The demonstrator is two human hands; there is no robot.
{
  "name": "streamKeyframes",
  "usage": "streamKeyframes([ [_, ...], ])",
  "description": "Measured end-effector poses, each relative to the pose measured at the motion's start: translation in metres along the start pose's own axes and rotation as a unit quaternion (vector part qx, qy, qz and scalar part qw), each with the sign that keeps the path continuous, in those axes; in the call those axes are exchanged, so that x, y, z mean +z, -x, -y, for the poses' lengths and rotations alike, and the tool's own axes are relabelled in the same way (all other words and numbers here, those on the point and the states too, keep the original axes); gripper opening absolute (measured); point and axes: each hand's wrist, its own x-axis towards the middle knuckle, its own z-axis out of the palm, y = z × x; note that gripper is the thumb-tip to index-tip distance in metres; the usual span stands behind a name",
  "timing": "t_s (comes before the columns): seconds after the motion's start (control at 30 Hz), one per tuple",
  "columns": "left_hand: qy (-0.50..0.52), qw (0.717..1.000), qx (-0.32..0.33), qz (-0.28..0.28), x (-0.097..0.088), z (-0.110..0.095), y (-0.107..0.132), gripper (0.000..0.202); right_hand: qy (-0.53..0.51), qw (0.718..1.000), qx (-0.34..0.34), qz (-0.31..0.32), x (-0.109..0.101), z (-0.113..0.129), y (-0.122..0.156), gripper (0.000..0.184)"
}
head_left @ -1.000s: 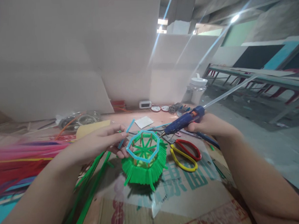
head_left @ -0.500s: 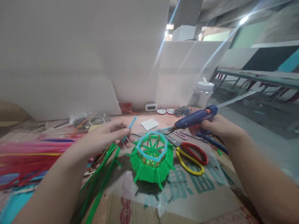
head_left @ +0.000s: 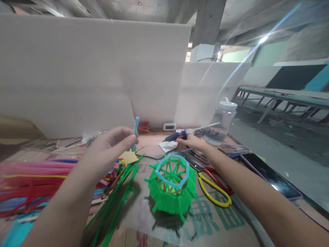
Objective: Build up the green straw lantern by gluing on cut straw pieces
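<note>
My left hand (head_left: 111,145) is raised above the table and pinches a short light blue straw piece (head_left: 136,128), held nearly upright. My right hand (head_left: 192,141) reaches far forward and grips a blue glue gun (head_left: 175,136) low over the table near a white paper slip (head_left: 167,146). Between my arms stands a small green fringed basket (head_left: 172,188) with a light blue octagonal rim and wooden sticks inside. It rests on cardboard with teal print, apart from both hands.
Red and yellow handled scissors (head_left: 214,188) lie right of the basket. Long green strips (head_left: 117,200) and a pile of pink and red strips (head_left: 28,182) lie at the left. A dark phone (head_left: 269,175), a clear jar (head_left: 223,119) and a white partition (head_left: 84,76) are around.
My right hand carried the glue gun away from the basket rim and far forward, down toward the table. My left hand lifted the blue straw piece off the rim and turned it upright.
</note>
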Motion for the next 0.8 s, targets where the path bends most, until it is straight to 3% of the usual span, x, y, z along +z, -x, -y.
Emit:
streamKeyframes([
  [0.13,0.014,1.000,-0.004,-0.012,0.001,-0.003,0.001,0.034,0.006,0.999,-0.003,0.041,0.019,-0.001,-0.013,0.035],
  [0.33,0.020,1.000,-0.010,0.001,0.003,-0.003,0.003,0.030,-0.010,0.999,0.012,0.028,0.043,0.000,-0.033,0.035],
  [0.57,0.006,1.000,-0.008,-0.003,0.006,-0.008,0.007,0.029,0.007,0.999,0.020,-0.030,0.031,-0.006,-0.024,0.038],
  [0.7,-0.024,0.999,0.015,0.032,0.012,-0.010,0.011,0.032,0.023,0.999,0.000,-0.036,0.034,-0.011,-0.020,0.029],
  [0.8,-0.043,0.998,0.020,0.051,0.019,-0.011,0.015,0.033,0.033,0.998,-0.018,-0.050,0.033,-0.014,-0.016,0.036],
])
